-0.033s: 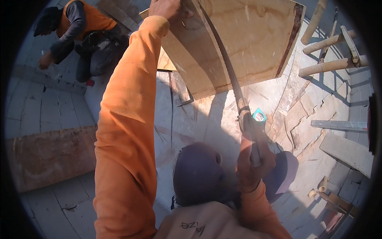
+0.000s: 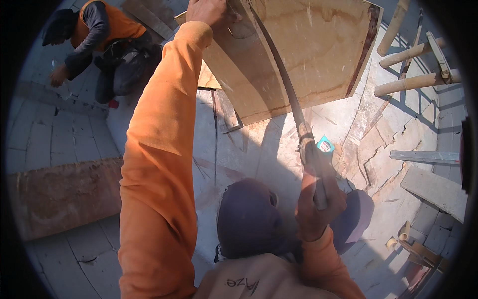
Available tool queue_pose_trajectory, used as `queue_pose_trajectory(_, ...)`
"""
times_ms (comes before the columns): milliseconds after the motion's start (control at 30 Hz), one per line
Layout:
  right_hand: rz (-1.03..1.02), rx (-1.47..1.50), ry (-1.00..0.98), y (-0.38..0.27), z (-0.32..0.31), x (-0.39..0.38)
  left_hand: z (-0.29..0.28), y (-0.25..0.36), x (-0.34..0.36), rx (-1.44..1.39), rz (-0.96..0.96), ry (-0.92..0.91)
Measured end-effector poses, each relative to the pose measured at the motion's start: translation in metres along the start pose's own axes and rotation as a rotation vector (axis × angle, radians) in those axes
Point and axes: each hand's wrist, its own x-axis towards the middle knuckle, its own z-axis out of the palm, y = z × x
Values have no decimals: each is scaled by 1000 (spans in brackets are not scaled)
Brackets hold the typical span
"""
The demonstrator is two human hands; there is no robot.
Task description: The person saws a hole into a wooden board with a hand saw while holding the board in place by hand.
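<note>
My right hand [image 2: 320,212] is closed round the pale handle of a handsaw [image 2: 289,82]. The long, toothed blade slants away from me across a plywood sheet [image 2: 323,55], over a boundary between a shaded strip and the sunlit part. How deep the teeth sit in the wood is not clear. Up at the top edge, my left hand [image 2: 211,12] rests on the left side of the sheet; its fingers are mostly cut off by the picture. Just right of the saw handle lies a turquoise tape measure [image 2: 325,145] on the floor.
Far left, a person [image 2: 107,45] in an orange vest crouches. A reddish-brown board [image 2: 64,197] lies at left. Bamboo poles [image 2: 411,83], a metal bar [image 2: 423,157] and a grey plank [image 2: 433,193] lie at right. My knees [image 2: 249,217] are below the sheet.
The saw, sheet and both hands look almost unmoved, with only a slight overall shift of the picture. The other person's hand differs a little.
</note>
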Motion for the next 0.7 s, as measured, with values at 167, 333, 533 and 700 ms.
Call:
queue_pose_trajectory(167, 66, 163, -10, 4, 79, 99, 14, -12, -10, 6, 45, 68)
queue_pose_trajectory(333, 75, 165, 31, 2, 93, 100, 3, -11, -5, 58, 118, 100)
queue_pose_trajectory(533, 78, 151, 29, -8, 90, 101, -10, 12, -8, 24, 56, 27)
queue_pose_trajectory(700, 41, 160, 28, 10, 79, 87, -6, 12, -6, 41, 12, 27)
